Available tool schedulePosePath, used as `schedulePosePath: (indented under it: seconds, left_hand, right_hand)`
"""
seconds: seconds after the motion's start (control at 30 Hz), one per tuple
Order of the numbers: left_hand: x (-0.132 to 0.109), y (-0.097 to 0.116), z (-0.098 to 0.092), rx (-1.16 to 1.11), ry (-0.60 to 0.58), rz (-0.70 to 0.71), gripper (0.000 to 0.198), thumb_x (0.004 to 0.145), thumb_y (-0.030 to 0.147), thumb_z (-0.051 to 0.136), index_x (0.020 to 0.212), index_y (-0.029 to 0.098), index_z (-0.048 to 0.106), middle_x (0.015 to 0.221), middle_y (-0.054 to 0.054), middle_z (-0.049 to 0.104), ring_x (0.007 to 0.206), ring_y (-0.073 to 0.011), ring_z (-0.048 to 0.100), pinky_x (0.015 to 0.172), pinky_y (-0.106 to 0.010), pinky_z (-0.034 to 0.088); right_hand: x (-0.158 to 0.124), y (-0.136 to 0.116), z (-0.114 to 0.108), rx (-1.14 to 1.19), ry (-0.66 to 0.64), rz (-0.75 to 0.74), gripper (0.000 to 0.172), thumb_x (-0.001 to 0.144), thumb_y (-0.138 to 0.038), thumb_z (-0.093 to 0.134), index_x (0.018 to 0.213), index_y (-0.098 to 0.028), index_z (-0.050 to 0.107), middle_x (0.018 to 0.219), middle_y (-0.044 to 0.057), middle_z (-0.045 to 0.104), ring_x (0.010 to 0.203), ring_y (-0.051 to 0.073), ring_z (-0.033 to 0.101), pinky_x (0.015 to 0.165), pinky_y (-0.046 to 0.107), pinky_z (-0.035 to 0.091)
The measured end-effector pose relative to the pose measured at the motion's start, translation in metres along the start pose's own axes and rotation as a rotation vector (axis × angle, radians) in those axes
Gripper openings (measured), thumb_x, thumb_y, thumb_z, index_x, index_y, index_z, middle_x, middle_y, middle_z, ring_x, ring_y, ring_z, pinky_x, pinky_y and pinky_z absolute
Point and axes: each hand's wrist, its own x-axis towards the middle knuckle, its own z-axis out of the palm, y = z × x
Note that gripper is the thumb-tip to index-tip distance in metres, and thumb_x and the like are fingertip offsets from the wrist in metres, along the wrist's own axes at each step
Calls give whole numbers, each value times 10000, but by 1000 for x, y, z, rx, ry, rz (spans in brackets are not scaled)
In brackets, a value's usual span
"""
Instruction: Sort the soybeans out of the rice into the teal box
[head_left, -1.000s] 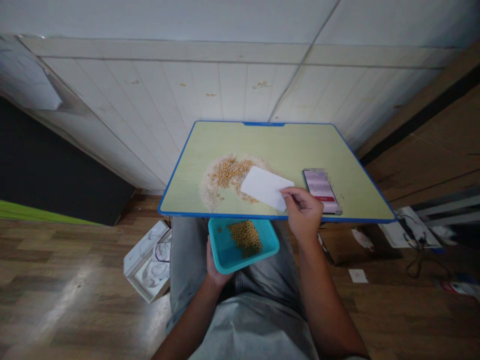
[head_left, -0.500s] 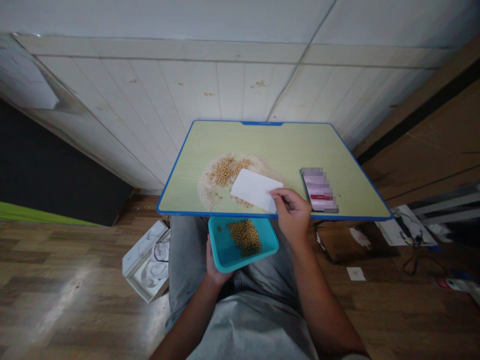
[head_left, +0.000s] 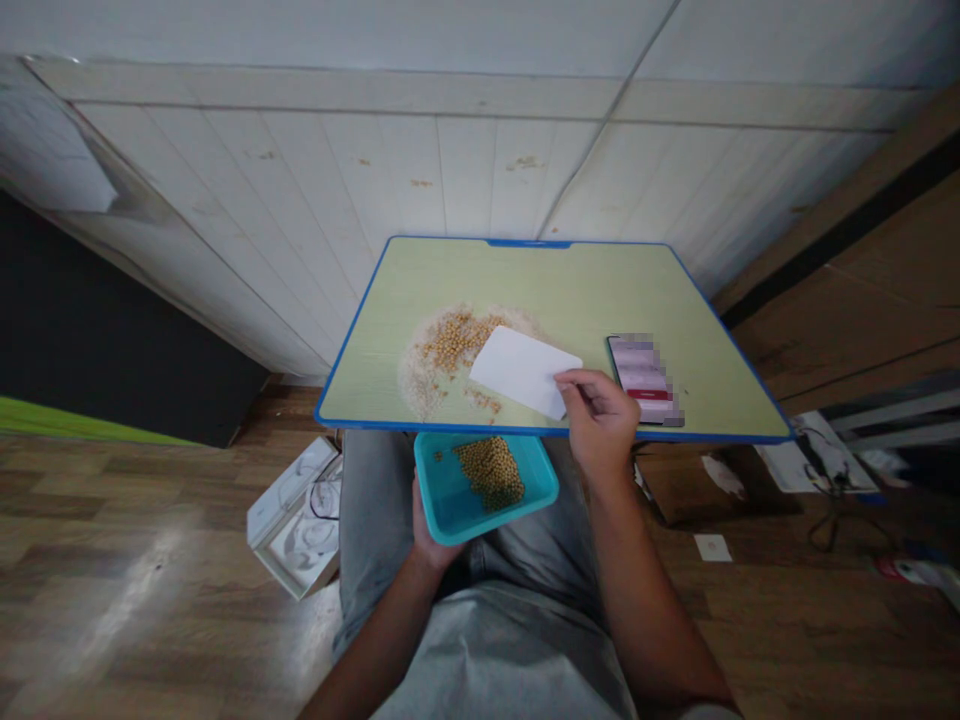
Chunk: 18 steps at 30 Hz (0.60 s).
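Note:
Pinched between the thumb and fingers of my right hand (head_left: 602, 420) is a white card (head_left: 525, 370), held tilted just over the front of the table. Soybeans (head_left: 454, 340) lie heaped to the card's left, with a few more near the front edge, amid a spread of pale rice-like grains (head_left: 420, 390). Below the table edge, my left hand (head_left: 431, 535) grips a turquoise plastic container (head_left: 450, 500) by its left side, over my lap. A pile of soybeans (head_left: 491, 472) fills part of the container. Most of my left fingers are hidden beneath it.
The small table (head_left: 585, 290) has a blue rim. A phone (head_left: 645, 380) lies at its right. On the floor stand an open white box (head_left: 296, 520) at left and a brown carton (head_left: 690, 485) under the table's right side. A white wall rises behind.
My right hand and the card have shifted slightly to the right, uncovering more of the beans near the front edge. My left hand still holds the container in place.

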Motion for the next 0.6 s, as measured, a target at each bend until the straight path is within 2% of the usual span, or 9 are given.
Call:
schedulePosePath:
  seconds: [0.13,0.27,0.43,0.6]
  left_hand:
    - [3,-2,3,-18,2,21,792,1074,699,158,1589,287,597,1688,0,577,1688,-275,351,1416,-536,-24]
    - [7,-4,5,-31,-7,42,744,1101,624,154,1601,277,583,1668,-2,601,1679,-255,369,1415,-511,-21]
    - [7,-4,8,-31,-5,34,771,1092,661,163,1577,265,612,1653,-3,612,1700,-262,316,1412,-519,-49]
    - [8,-3,19,-30,16,31,733,1099,647,212,1563,265,632,1646,-7,626,1728,-269,228,1411,-530,-63]
  right_hand:
    - [5,-1,-1,-25,21,-16,113,931,-280,706,879,-237,796,839,26,814,766,194,757,702,324,611]
    - [9,-1,-3,-34,35,-23,109,928,-270,707,882,-234,798,843,33,815,766,196,755,699,321,609]
    - [9,-1,-3,15,-34,-27,105,924,-224,716,886,-241,812,857,19,824,790,191,771,722,316,605]
    - [7,-2,-2,5,-104,-12,123,939,-224,708,904,-245,824,871,14,829,786,181,768,707,311,591]
